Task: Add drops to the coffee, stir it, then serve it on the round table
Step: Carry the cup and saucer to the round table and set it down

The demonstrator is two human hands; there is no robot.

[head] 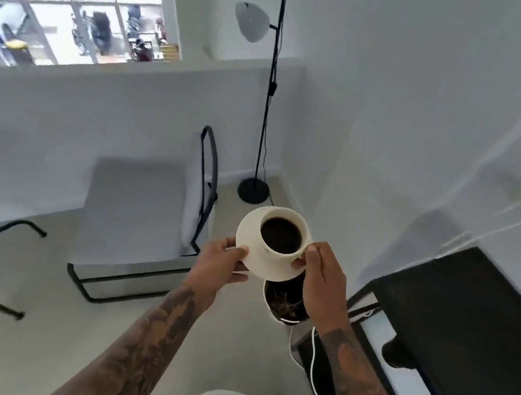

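Above potted plant [286, 301]: saucer [250, 258] with coffee cup [282, 236] carried level, pinched by left hand [217, 264] and right hand [319, 277] at opposite rims. Round table not seen.

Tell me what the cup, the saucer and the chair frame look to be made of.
Cup: likely ceramic, matte cream, thick rounded wall.
Saucer: seemingly the same matte cream ceramic, matching colour.
Chair frame: probably metal tube, black painted, thin and smoothly bent.

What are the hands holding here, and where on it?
Both the left hand and right hand grip the saucer by opposite rim edges; the coffee cup sits on it.
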